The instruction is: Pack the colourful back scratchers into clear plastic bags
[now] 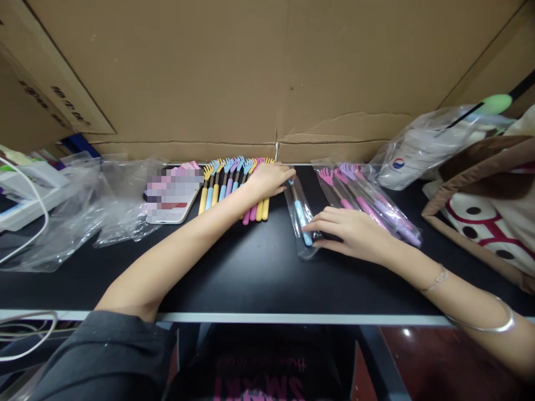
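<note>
A blue-handled scratcher in a clear plastic sleeve lies on the black table. My right hand rests flat on the sleeve's lower end, fingers stretched out and pressing it down. My left hand reaches across a row of loose scratchers with yellow, blue, purple and pink handles, and its fingertips pinch the top end of the sleeve. To the right lies a pile of bagged pink and purple scratchers.
A phone lies left of the row, beside empty clear bags. Cardboard boxes wall the back. A crumpled plastic bag and a brown patterned tote sit at the right. White cables hang at left.
</note>
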The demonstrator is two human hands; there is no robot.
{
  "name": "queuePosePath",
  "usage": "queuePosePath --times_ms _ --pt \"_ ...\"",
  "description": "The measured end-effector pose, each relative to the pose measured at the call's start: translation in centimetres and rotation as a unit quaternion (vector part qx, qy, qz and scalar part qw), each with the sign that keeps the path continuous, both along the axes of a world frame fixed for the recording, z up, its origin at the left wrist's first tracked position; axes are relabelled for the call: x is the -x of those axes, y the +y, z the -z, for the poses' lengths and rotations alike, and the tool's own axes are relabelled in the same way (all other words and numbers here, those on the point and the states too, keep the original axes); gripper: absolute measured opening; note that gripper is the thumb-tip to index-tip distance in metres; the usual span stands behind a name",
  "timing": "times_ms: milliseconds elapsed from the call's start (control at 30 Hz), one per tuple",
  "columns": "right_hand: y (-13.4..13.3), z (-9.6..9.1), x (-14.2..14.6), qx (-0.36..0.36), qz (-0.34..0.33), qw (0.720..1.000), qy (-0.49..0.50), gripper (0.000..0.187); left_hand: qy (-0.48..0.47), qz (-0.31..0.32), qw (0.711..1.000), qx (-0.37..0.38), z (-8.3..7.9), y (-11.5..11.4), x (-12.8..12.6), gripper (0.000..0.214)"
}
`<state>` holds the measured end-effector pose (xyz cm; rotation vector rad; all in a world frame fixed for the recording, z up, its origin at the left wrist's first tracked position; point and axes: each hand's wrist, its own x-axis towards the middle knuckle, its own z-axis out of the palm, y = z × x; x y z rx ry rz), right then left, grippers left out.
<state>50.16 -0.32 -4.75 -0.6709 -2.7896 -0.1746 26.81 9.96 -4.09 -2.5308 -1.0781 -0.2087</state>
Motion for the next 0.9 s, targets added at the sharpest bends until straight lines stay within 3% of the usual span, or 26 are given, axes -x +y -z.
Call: queuePosePath --times_ms 167,500,700,900 --pt "0.0 0.3 0.1 -0.002 0.002 1.000 0.006 0.023 0.008 0.015 1.000 0.004 0.0 -2.1 0.9 0.031" --pt "-0.7 0.0 0.4 -0.059 0.024 0.998 -0.016 0.021 0.020 0.189 0.979 -0.074 1.6 -9.6 2.0 0.028" --pt "-0.8 -0.1 0.6 -0.073 0.023 0.996 -0.038 0.022 -0.029 0.272 0.954 -0.122 1.5 -11.1 2.6 0.025" --pt "-1.1 -0.1 0.7 -0.087 0.015 0.995 -0.048 0.023 -0.029 0.278 0.950 -0.141 1.8 -11.6 2.1 0.023"
